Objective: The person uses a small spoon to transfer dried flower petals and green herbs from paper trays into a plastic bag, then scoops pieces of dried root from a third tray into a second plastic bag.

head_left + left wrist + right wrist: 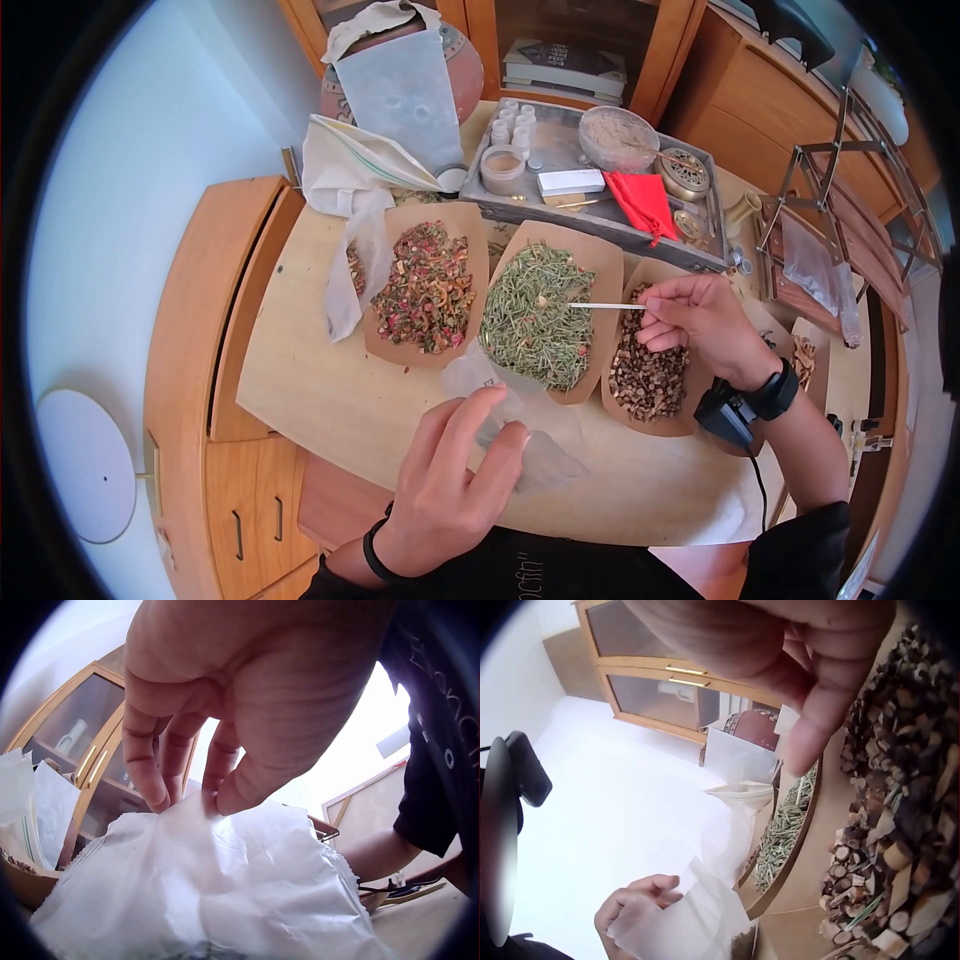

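Note:
My left hand pinches the top edge of a translucent white bag between thumb and fingers. In the right wrist view some dried herb shows at the bag's lower end. My right hand pinches a thin pale stick, pointing left over the dried green herb in the middle paper tray. Below that hand lie dark brown wood-like chips in another paper tray. Left of the green herb is a tray of mixed red and yellow dried petals.
Behind the paper trays stands a grey wooden tray with small white jars, tubs, a red pouch and a brass burner. White bags sit at the back left. A folding wooden rack is on the right.

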The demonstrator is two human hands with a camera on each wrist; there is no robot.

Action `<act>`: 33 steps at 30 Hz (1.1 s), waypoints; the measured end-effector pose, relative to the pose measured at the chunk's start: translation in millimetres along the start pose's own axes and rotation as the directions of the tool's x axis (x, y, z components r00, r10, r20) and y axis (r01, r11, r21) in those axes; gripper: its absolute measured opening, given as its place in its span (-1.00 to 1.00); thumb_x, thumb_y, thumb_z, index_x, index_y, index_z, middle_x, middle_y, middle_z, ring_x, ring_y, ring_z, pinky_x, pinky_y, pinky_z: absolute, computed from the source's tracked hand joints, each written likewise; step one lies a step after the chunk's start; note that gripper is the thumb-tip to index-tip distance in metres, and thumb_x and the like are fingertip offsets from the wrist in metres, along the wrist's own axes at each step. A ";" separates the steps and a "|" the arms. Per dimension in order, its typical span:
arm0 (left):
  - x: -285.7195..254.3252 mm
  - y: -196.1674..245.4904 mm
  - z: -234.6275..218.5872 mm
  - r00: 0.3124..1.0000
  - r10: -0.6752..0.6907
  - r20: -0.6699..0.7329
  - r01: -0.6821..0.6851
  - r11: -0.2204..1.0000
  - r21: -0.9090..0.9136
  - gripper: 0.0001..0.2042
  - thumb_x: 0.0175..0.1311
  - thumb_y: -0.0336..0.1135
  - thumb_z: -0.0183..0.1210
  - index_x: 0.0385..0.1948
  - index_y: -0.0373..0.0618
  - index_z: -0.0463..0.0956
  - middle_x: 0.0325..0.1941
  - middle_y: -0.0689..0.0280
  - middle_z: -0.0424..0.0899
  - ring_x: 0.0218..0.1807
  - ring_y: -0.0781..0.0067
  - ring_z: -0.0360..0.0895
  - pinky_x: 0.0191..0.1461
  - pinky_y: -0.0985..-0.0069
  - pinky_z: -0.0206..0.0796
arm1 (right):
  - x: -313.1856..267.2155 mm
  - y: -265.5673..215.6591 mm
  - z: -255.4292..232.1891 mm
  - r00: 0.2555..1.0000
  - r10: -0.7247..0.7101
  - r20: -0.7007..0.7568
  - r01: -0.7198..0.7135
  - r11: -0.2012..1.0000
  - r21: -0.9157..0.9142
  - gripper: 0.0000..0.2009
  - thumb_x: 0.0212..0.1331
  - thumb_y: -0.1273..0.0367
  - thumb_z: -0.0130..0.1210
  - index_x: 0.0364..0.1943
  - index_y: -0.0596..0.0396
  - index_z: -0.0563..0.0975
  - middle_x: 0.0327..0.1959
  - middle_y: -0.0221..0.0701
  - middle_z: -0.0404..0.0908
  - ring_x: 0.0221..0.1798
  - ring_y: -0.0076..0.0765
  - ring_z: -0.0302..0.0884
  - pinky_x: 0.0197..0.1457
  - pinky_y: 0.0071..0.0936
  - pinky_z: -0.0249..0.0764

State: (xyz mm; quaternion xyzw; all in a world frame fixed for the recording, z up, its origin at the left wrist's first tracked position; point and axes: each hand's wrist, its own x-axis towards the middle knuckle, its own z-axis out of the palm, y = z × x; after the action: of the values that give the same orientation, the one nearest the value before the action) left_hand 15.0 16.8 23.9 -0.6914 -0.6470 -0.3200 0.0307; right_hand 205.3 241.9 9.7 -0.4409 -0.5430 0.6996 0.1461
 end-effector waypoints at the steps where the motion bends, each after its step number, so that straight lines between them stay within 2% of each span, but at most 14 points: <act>1: -0.1 0.0 0.0 1.000 0.000 -0.002 0.000 1.000 -0.001 -0.79 -0.05 -0.58 0.27 -0.31 -0.25 0.57 -0.01 0.07 0.50 -0.15 0.11 0.50 -0.22 0.40 0.41 | 0.1 0.3 -1.0 1.000 -0.001 0.000 0.001 1.000 -0.001 -0.81 0.29 0.47 0.05 -0.15 0.40 0.52 -0.36 -0.25 0.61 -0.36 -0.33 0.68 -0.25 -0.51 0.68; 16: 2.3 -0.1 0.5 1.000 0.007 0.002 -0.007 1.000 -0.009 -0.78 -0.05 -0.59 0.26 -0.30 -0.27 0.55 -0.01 0.05 0.49 -0.15 0.08 0.49 -0.21 0.37 0.40 | -37.3 -24.0 -5.5 0.999 0.025 0.023 -0.027 0.997 0.074 -0.83 0.29 0.48 0.05 -0.15 0.35 0.53 -0.37 -0.26 0.62 -0.37 -0.38 0.68 -0.27 -0.55 0.67; 20: 3.3 0.1 1.4 1.000 0.002 -0.002 -0.002 1.000 -0.017 -0.78 -0.04 -0.59 0.26 -0.30 -0.27 0.55 -0.01 0.04 0.48 -0.15 0.09 0.49 -0.21 0.38 0.40 | -64.7 -36.0 4.3 0.999 0.029 0.028 -0.030 0.999 0.028 -0.83 0.29 0.48 0.05 -0.16 0.36 0.54 -0.41 -0.27 0.63 -0.40 -0.38 0.68 -0.31 -0.54 0.67; 22: 4.0 0.8 0.8 1.000 -0.002 -0.002 0.002 1.000 -0.011 -0.79 -0.04 -0.59 0.26 -0.30 -0.27 0.55 0.00 0.05 0.48 -0.15 0.10 0.48 -0.21 0.38 0.39 | -75.8 -39.2 11.8 0.999 0.032 0.042 -0.028 0.994 -0.101 -0.83 0.29 0.49 0.04 -0.17 0.38 0.54 -0.41 -0.27 0.63 -0.39 -0.40 0.68 -0.31 -0.54 0.67; 24: 3.8 0.6 1.3 1.000 0.001 -0.002 -0.001 1.000 -0.012 -0.79 -0.04 -0.59 0.26 -0.30 -0.27 0.56 0.00 0.05 0.48 -0.15 0.11 0.48 -0.21 0.39 0.39 | -85.1 -32.1 21.7 0.999 0.013 0.039 -0.011 0.998 -0.063 -0.86 0.27 0.52 0.06 -0.20 0.36 0.56 -0.41 -0.29 0.63 -0.39 -0.41 0.68 -0.31 -0.56 0.66; 26: 3.5 0.4 1.7 1.000 0.002 -0.003 -0.002 1.000 -0.011 -0.79 -0.04 -0.59 0.26 -0.31 -0.27 0.56 0.00 0.05 0.48 -0.15 0.11 0.48 -0.20 0.39 0.39 | -94.7 -22.4 30.7 0.981 -0.189 0.045 0.194 0.943 -0.271 -0.90 0.24 0.57 0.07 -0.23 0.33 0.58 -0.42 -0.29 0.64 -0.39 -0.44 0.67 -0.30 -0.59 0.64; 27: 3.2 0.2 1.9 1.000 0.001 -0.004 -0.001 1.000 -0.013 -0.79 -0.04 -0.59 0.26 -0.31 -0.27 0.56 0.00 0.06 0.48 -0.15 0.12 0.48 -0.21 0.39 0.39 | -99.3 -22.8 33.9 0.964 -0.256 0.067 0.264 0.905 -0.335 -0.90 0.21 0.63 0.05 -0.24 0.32 0.58 -0.44 -0.31 0.64 -0.38 -0.48 0.66 -0.30 -0.60 0.62; 28: 2.5 -0.1 1.7 1.000 0.000 -0.006 0.000 1.000 -0.015 -0.79 -0.04 -0.59 0.26 -0.31 -0.27 0.56 0.01 0.06 0.48 -0.15 0.12 0.48 -0.21 0.40 0.39 | -100.9 -26.5 35.6 0.965 -0.255 0.068 0.263 0.905 -0.335 -0.90 0.21 0.63 0.05 -0.24 0.32 0.58 -0.44 -0.31 0.64 -0.38 -0.48 0.66 -0.30 -0.60 0.62; 30: 1.6 -0.3 0.7 1.000 -0.002 -0.002 0.002 1.000 -0.016 -0.80 -0.04 -0.59 0.26 -0.31 -0.27 0.56 0.00 0.06 0.48 -0.15 0.12 0.48 -0.21 0.40 0.39 | -100.8 -33.9 36.8 0.897 -0.440 0.042 0.410 0.793 -0.450 -0.88 0.22 0.64 0.03 -0.23 0.32 0.58 -0.45 -0.31 0.64 -0.38 -0.51 0.66 -0.29 -0.59 0.62; 31: 1.4 -0.3 0.2 1.000 -0.001 0.002 0.001 1.000 -0.018 -0.80 -0.04 -0.59 0.26 -0.31 -0.27 0.57 0.00 0.06 0.49 -0.15 0.12 0.48 -0.21 0.40 0.40 | -95.1 -33.7 33.6 0.890 -0.454 -0.037 0.393 0.807 -0.441 -0.87 0.23 0.63 0.00 -0.23 0.33 0.57 -0.46 -0.33 0.63 -0.39 -0.51 0.66 -0.30 -0.58 0.61; 33: 1.3 0.3 -0.2 1.000 -0.001 0.001 0.001 1.000 -0.013 -0.80 -0.03 -0.58 0.26 -0.31 -0.26 0.57 0.00 0.06 0.49 -0.15 0.12 0.49 -0.22 0.40 0.40 | -75.7 -36.2 23.9 0.870 -0.489 -0.065 0.395 0.770 -0.501 -0.87 0.23 0.62 -0.01 -0.23 0.34 0.57 -0.48 -0.33 0.62 -0.39 -0.51 0.66 -0.32 -0.58 0.60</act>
State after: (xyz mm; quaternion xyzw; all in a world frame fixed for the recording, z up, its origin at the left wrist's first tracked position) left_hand 15.1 17.8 24.8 -0.6912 -0.6454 -0.3241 0.0256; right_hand 219.8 188.4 77.0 -0.3872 -0.7685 0.4455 0.2470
